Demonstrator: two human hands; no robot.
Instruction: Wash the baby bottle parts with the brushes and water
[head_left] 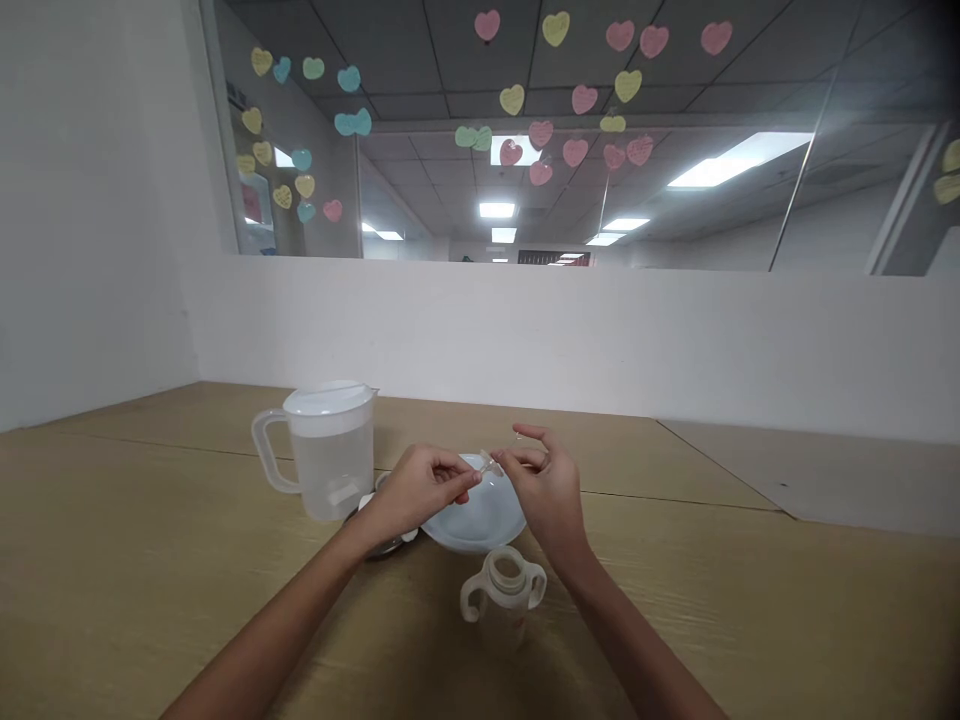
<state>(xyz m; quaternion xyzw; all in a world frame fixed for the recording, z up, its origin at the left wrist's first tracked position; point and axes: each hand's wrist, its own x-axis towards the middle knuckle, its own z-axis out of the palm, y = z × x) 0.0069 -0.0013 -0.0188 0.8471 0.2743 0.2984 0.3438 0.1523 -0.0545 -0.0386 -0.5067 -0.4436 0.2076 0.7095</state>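
Note:
A small translucent piece (489, 465), too small to identify, is pinched between my two hands above a white bowl (472, 530). My left hand (427, 485) grips one end with thumb and forefinger. On the other end, my right hand (546, 490) has its fingertips closed, with one finger raised and a clear droplet or bit at its tip. Below the hands and in front of the bowl stands an upright, lidless baby bottle (506, 580) with two side handles. A dark round item (386, 545) with white parts lies partly hidden under my left wrist.
At the left stands a clear pitcher (334, 465) with a white lid and handle, holding what looks like water. The wooden table (712, 590) runs to a white wall (480, 330). Heart-shaped notes (556, 29) dot the window above.

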